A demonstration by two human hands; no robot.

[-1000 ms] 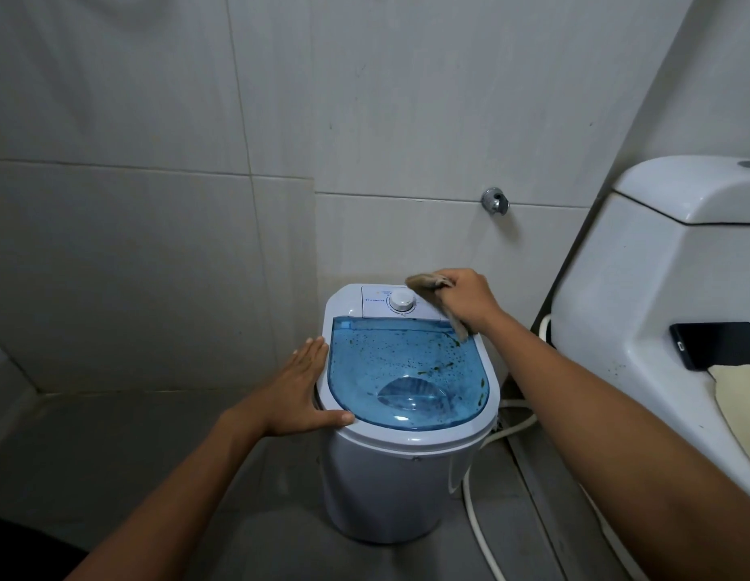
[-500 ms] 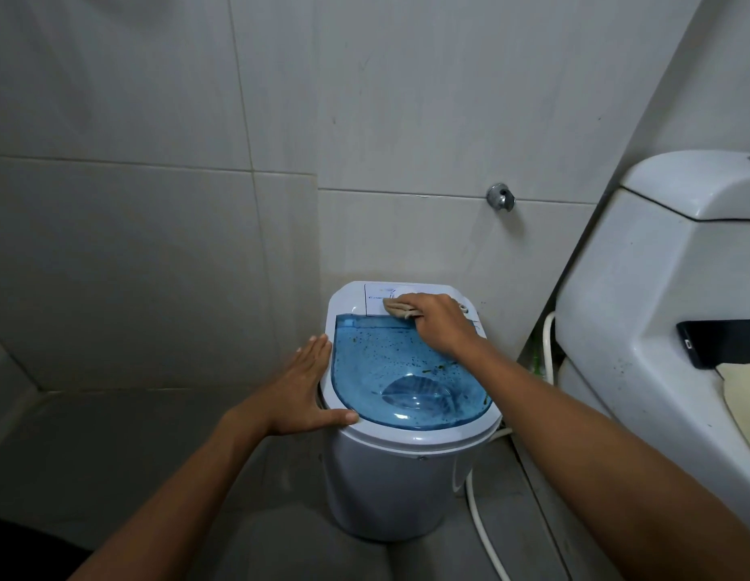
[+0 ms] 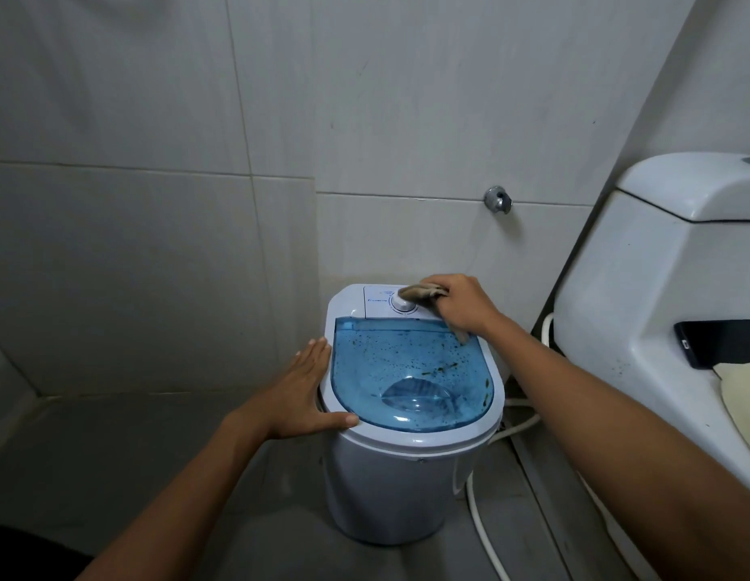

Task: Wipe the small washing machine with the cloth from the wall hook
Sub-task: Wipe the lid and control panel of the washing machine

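A: We are holding the cloth point(image 3: 421, 292) in our right hand point(image 3: 463, 306), fingers curled round it, just right of centre frame. Its free end is lying over the white dial point(image 3: 402, 304).

B: And our left hand point(image 3: 300, 394)?

A: It is lying flat, fingers straight and together, against the left rim of the small washing machine point(image 3: 400, 484), thumb stretching along the front edge.

B: Where is the machine sitting?

A: It is standing at lower centre on the grey floor point(image 3: 126, 463), against the tiled wall point(image 3: 197, 203). Its blue lid point(image 3: 411, 371) is closed and showing dark specks.

B: What are we seeing further out?

A: A metal wall hook point(image 3: 497, 200) is sitting above the hand. At right, a toilet point(image 3: 641, 287) is carrying a black phone point(image 3: 719, 343) touching a pale cloth pad point(image 3: 742, 396). A white hose point(image 3: 482, 522) is trailing at lower right.
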